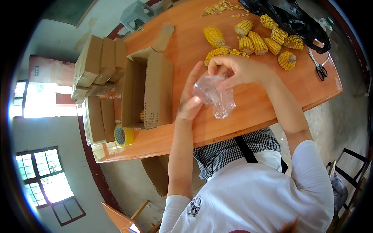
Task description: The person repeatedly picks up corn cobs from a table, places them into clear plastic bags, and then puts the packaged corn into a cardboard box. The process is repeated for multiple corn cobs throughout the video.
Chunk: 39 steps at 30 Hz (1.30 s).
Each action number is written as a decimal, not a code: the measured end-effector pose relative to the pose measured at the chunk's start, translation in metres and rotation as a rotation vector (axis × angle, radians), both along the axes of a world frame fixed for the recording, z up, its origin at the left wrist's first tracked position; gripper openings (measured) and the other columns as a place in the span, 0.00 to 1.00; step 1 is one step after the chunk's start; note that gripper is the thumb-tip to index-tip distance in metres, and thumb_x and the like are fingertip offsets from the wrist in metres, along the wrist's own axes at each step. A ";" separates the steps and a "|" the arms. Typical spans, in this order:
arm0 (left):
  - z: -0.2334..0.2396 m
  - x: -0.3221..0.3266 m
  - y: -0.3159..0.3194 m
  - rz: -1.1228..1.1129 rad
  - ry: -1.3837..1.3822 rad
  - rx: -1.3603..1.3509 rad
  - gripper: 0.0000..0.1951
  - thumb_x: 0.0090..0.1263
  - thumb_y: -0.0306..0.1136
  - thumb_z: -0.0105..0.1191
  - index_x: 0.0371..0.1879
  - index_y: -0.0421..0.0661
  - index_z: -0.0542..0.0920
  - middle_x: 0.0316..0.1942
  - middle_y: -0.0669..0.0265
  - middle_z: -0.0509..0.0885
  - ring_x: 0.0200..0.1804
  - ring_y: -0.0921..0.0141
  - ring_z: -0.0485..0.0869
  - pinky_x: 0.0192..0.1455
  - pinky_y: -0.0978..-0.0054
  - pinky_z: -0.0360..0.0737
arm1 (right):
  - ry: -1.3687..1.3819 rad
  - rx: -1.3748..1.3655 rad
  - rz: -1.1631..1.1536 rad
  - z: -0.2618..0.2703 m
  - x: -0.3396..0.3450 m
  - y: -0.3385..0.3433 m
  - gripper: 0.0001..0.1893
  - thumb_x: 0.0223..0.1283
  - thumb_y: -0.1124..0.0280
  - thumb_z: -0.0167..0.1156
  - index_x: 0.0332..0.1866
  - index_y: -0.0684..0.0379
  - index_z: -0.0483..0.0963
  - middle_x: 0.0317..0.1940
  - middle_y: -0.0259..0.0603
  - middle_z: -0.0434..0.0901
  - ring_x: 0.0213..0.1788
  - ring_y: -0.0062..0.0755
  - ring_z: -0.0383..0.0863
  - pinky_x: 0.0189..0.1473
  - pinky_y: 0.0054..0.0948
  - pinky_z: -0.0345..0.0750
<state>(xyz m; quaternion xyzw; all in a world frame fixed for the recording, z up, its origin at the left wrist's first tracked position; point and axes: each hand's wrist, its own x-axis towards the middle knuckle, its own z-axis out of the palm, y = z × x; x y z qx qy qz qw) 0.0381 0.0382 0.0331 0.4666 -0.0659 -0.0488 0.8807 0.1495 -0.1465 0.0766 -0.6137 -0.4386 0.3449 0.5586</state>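
Note:
A clear plastic bag (pixel 220 100) hangs crumpled between my two hands above the table. My left hand (pixel 191 97) grips its left side, thumb over the film and index finger stretched upward. At the bag's upper edge, the bent fingers of my right hand (pixel 230 71) pinch the plastic. Nothing can be made out inside the bag. Just beyond my hands lie pieces of dried yellow corn on the cob (pixel 214 36), one of them (pixel 217 54) partly hidden behind my right hand. To the left stands an open cardboard box (pixel 158 90) with part of a cob (pixel 142 116) visible inside.
Taped cardboard boxes (pixel 91 61) are stacked at the table's left, with a yellow tape roll (pixel 124 136) near the front edge. Scissors (pixel 320 70) lie at the right, below a black plastic bag (pixel 291 23). Loose kernels (pixel 217 8) are scattered at the far side.

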 end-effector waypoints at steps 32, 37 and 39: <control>-0.005 0.004 0.008 0.361 0.068 -0.183 0.17 0.74 0.42 0.46 0.52 0.43 0.71 0.50 0.62 0.79 0.52 0.66 0.80 0.59 0.65 0.77 | -0.059 0.146 -0.532 -0.011 -0.023 0.031 0.10 0.65 0.66 0.58 0.43 0.62 0.78 0.31 0.33 0.84 0.31 0.16 0.79 0.31 0.17 0.73; -0.015 0.002 0.010 0.361 -0.045 -0.117 0.15 0.69 0.26 0.52 0.53 0.45 0.70 0.49 0.64 0.79 0.52 0.67 0.79 0.59 0.63 0.77 | 0.189 0.186 -0.503 -0.010 -0.021 0.032 0.11 0.64 0.67 0.59 0.41 0.64 0.78 0.31 0.33 0.83 0.31 0.15 0.79 0.31 0.15 0.73; -0.013 0.003 0.007 0.365 -0.044 -0.046 0.17 0.66 0.22 0.53 0.53 0.44 0.70 0.50 0.64 0.78 0.51 0.70 0.79 0.58 0.65 0.77 | 0.183 0.182 -0.483 -0.011 -0.024 0.033 0.09 0.63 0.67 0.61 0.40 0.63 0.78 0.31 0.33 0.82 0.31 0.15 0.79 0.31 0.15 0.73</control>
